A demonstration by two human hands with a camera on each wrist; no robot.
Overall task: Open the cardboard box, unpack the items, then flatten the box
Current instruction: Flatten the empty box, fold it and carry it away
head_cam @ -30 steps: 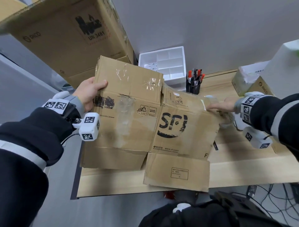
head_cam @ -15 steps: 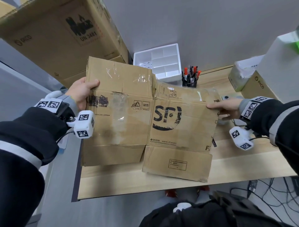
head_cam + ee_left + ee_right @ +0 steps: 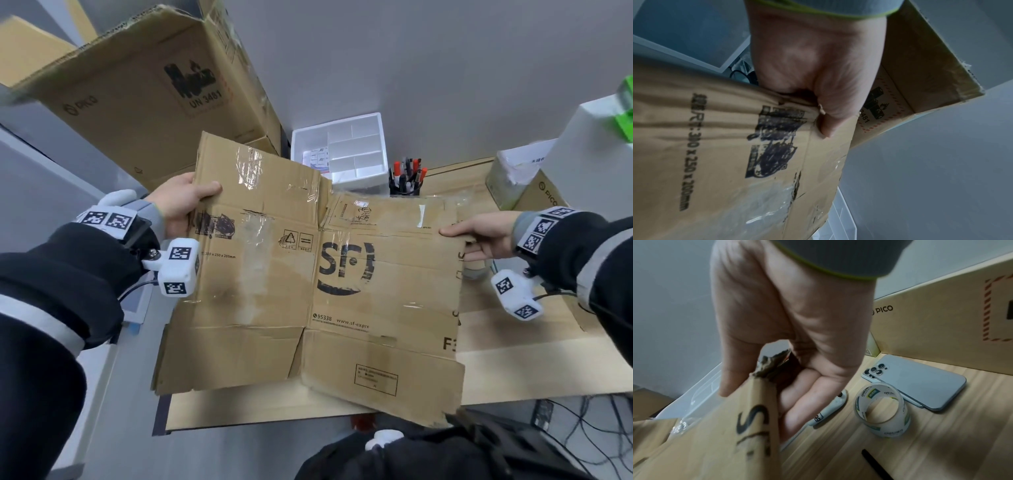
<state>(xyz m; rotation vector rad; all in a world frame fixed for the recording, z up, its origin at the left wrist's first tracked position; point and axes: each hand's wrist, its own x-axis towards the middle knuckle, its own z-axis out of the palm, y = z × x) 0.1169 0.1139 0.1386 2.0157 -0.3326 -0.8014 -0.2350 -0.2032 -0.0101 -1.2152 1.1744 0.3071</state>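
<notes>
The flattened brown cardboard box (image 3: 308,284) with a black SF logo hangs above the wooden desk (image 3: 513,373), tilted toward me, its flaps spread out. My left hand (image 3: 181,202) grips its upper left edge, thumb on the printed face (image 3: 777,146), fingers hidden behind. My right hand (image 3: 479,233) pinches the right edge, thumb on top and fingers underneath the cardboard (image 3: 735,434). Beneath the right hand on the desk lie a roll of clear tape (image 3: 881,410), a pale blue phone (image 3: 920,382) face down and a white marker (image 3: 828,412).
A big PICO carton (image 3: 147,92) leans at the back left. A white divided tray (image 3: 342,150) and a black pen cup (image 3: 406,178) stand by the wall. More boxes (image 3: 534,195) and a white unit (image 3: 596,147) crowd the right. Cables (image 3: 582,428) hang below the desk edge.
The box has come closer and lower toward me. My right hand slid from pressing on the upper flap to pinching the right edge; the left hand kept its grip.
</notes>
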